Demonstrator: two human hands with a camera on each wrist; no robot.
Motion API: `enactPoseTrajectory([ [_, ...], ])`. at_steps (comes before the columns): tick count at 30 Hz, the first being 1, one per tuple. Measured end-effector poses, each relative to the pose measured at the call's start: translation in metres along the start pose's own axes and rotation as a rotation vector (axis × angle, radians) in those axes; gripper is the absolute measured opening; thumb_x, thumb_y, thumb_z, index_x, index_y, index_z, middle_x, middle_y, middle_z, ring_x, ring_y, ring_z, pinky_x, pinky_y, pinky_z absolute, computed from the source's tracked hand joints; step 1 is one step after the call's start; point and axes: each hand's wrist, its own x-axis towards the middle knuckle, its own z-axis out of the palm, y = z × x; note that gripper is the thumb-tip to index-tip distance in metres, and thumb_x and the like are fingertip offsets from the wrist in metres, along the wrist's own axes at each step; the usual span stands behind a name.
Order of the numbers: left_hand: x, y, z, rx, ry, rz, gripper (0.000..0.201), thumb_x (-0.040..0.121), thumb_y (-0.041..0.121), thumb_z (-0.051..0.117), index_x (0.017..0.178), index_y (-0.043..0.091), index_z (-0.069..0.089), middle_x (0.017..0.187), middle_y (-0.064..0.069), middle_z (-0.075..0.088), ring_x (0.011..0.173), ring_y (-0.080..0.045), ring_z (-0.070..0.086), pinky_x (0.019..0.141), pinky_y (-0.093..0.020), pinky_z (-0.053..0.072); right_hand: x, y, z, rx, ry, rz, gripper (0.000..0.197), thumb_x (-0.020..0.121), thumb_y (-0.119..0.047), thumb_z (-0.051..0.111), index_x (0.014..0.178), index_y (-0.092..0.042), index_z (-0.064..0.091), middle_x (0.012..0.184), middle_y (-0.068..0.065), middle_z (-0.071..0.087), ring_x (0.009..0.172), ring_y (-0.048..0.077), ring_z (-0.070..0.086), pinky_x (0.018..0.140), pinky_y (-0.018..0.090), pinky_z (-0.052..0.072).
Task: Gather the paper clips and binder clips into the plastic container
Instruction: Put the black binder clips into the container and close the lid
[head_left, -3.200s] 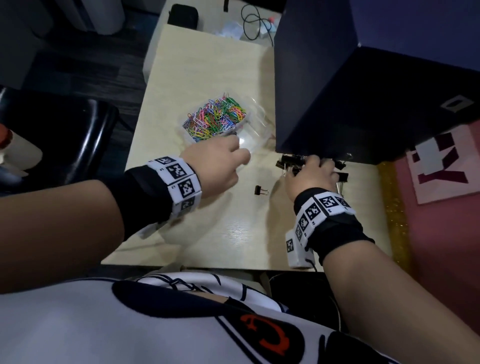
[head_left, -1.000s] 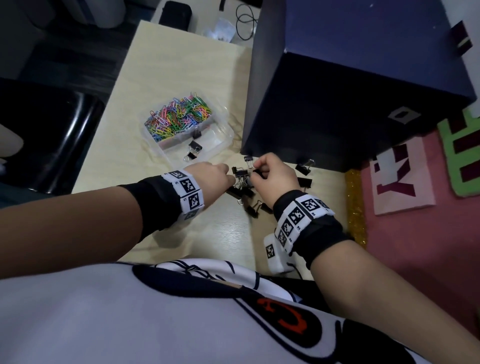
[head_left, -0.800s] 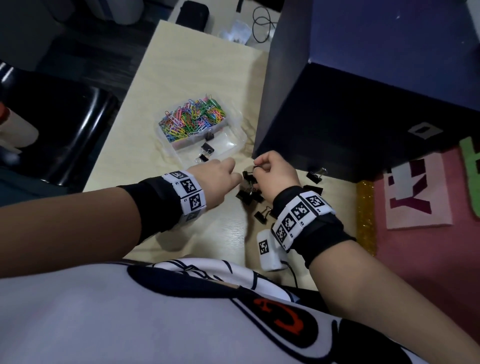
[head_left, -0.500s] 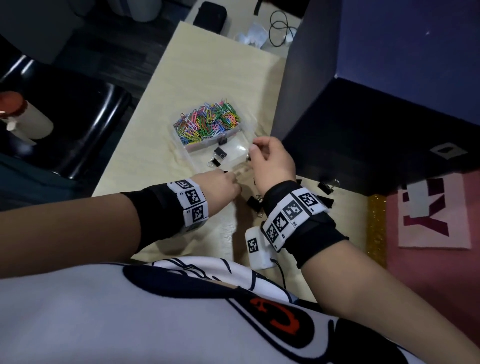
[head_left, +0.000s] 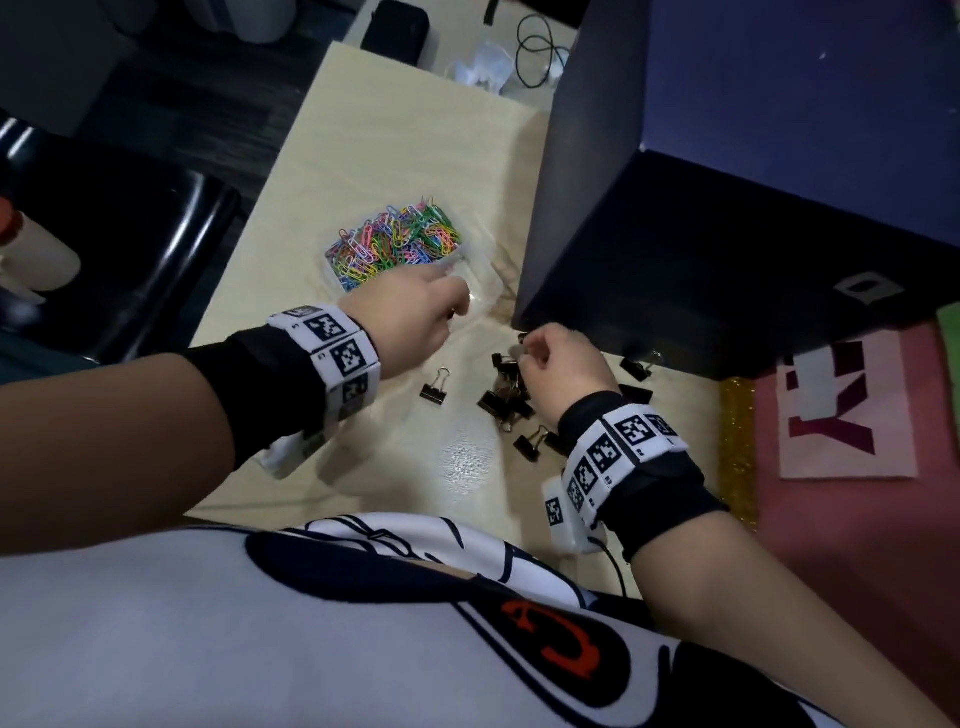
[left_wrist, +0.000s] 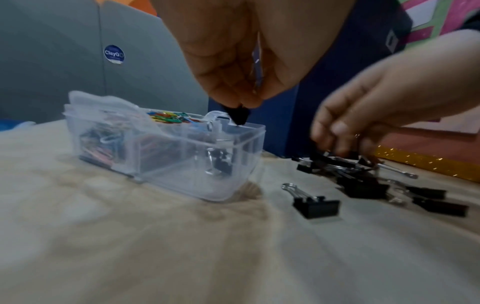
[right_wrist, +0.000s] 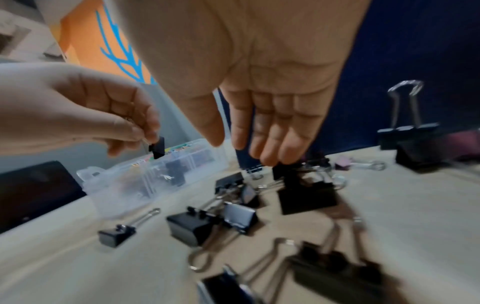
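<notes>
Since the frame half a second earlier, both hands had traded places: the left hand (head_left: 410, 317) had gone from the tabletop up over the plastic container (left_wrist: 233, 164), and the right hand (head_left: 558, 364) had come away from the container, back down to the pile of binder clips (head_left: 506, 397).

In the left wrist view, centre top, the left fingertips (left_wrist: 241, 98) pinched one small black binder clip (left_wrist: 237, 116), which hung just above the container's near rim, over the compartment that already held a black clip. The far compartment, mid-left of the head frame, was full of coloured paper clips (head_left: 395, 244).

In the right wrist view the right hand's fingers (right_wrist: 270, 139) pointed down, relaxed and slightly apart, their tips just above or on the black clips; actual contact could not be settled, and no clip was seen gripped. The head view showed the same hand loosely curled over the pile, centre right of frame.

One binder clip (head_left: 435, 387) lay alone on the pale wooden table (head_left: 395, 135), between the two hands. More clips lay near the right wrist, and another (head_left: 638, 366) lay at the foot of the dark blue box (head_left: 753, 208) occupying the upper right.
</notes>
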Motion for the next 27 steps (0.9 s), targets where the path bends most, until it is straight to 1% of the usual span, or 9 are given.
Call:
enactPoseTrajectory([
  [4, 0.006, -0.001, 0.002, 0.146, 0.07, 0.035, 0.024, 0.082, 0.013, 0.058, 0.105, 0.01, 0.065, 0.107, -0.013, 0.061, 0.098, -0.035, 0.054, 0.078, -0.044, 0.049, -0.006, 0.02, -0.007, -0.208, -0.008, 0.207, 0.051, 0.088, -0.037, 0.058, 0.131, -0.015, 0.043, 0.135, 0.011, 0.037, 0.119, 0.031, 0.047, 0.091, 0.039, 0.045],
  [6, 0.005, 0.009, 0.006, 0.249, 0.042, 0.077, 0.025, 0.082, 0.018, 0.059, 0.105, 0.013, 0.063, 0.105, -0.012, 0.058, 0.096, -0.034, 0.052, 0.075, -0.044, 0.048, -0.009, 0.029, -0.009, -0.273, -0.008, 0.317, 0.067, 0.084, -0.042, 0.062, 0.137, -0.013, 0.033, 0.141, 0.012, 0.029, 0.123, 0.033, 0.04, 0.088, 0.041, 0.044],
  [10, -0.002, 0.04, 0.025, 0.377, -0.393, 0.084, 0.028, 0.087, 0.02, 0.05, 0.115, 0.018, 0.053, 0.105, -0.006, 0.052, 0.095, -0.029, 0.055, 0.068, -0.039, 0.049, -0.01, 0.045, -0.006, -0.29, -0.057, 0.472, 0.092, 0.078, -0.062, 0.059, 0.146, -0.018, 0.013, 0.138, 0.012, 0.02, 0.114, 0.036, 0.044, 0.072, 0.037, 0.038],
  [13, -0.008, 0.046, 0.037, 0.458, -0.564, -0.017, 0.039, 0.082, 0.016, 0.06, 0.118, 0.019, 0.046, 0.103, -0.006, 0.045, 0.093, -0.029, 0.054, 0.059, -0.036, 0.043, -0.01, 0.054, -0.002, -0.237, -0.109, 0.475, 0.1, 0.078, -0.064, 0.059, 0.149, -0.023, 0.003, 0.139, 0.013, 0.019, 0.111, 0.037, 0.049, 0.068, 0.038, 0.041],
  [18, -0.011, 0.037, 0.043, 0.501, -0.51, -0.046, 0.041, 0.079, 0.009, 0.064, 0.113, 0.017, 0.043, 0.093, -0.007, 0.037, 0.082, -0.031, 0.053, 0.054, -0.036, 0.044, -0.016, 0.053, 0.01, -0.184, -0.044, 0.27, 0.063, 0.083, -0.048, 0.064, 0.132, -0.019, 0.037, 0.133, 0.009, 0.029, 0.11, 0.032, 0.049, 0.074, 0.034, 0.041],
  [21, -0.009, 0.033, 0.042, 0.511, -0.514, -0.004, 0.031, 0.081, 0.006, 0.061, 0.108, 0.014, 0.05, 0.083, -0.004, 0.028, 0.07, -0.027, 0.043, 0.056, -0.037, 0.049, -0.019, 0.049, 0.017, -0.152, -0.037, 0.194, 0.048, 0.088, -0.035, 0.06, 0.127, -0.018, 0.039, 0.133, 0.009, 0.028, 0.107, 0.031, 0.051, 0.076, 0.034, 0.045],
  [23, -0.009, 0.03, 0.042, 0.525, -0.516, 0.025, 0.028, 0.08, 0.006, 0.061, 0.106, 0.012, 0.052, 0.08, -0.003, 0.028, 0.07, -0.027, 0.046, 0.059, -0.038, 0.051, -0.019, 0.048, 0.019, -0.128, -0.033, 0.116, 0.032, 0.09, -0.027, 0.055, 0.118, -0.018, 0.043, 0.128, 0.009, 0.029, 0.099, 0.03, 0.054, 0.076, 0.033, 0.048],
  [25, -0.009, 0.03, 0.041, 0.536, -0.523, 0.033, 0.028, 0.081, 0.006, 0.059, 0.108, 0.011, 0.053, 0.084, -0.006, 0.037, 0.077, -0.03, 0.054, 0.061, -0.037, 0.05, -0.019, 0.048, 0.02, -0.117, -0.02, 0.053, 0.016, 0.091, -0.019, 0.049, 0.106, -0.017, 0.045, 0.121, 0.007, 0.032, 0.087, 0.026, 0.055, 0.072, 0.031, 0.048],
  [27, -0.01, 0.031, 0.04, 0.529, -0.533, 0.02, 0.03, 0.082, 0.007, 0.059, 0.111, 0.01, 0.052, 0.096, -0.008, 0.046, 0.084, -0.031, 0.057, 0.063, -0.037, 0.048, -0.017, 0.048, 0.019, -0.108, 0.002, 0.017, 0.012, 0.094, -0.018, 0.048, 0.105, -0.015, 0.047, 0.119, 0.007, 0.034, 0.079, 0.023, 0.056, 0.068, 0.03, 0.048],
])
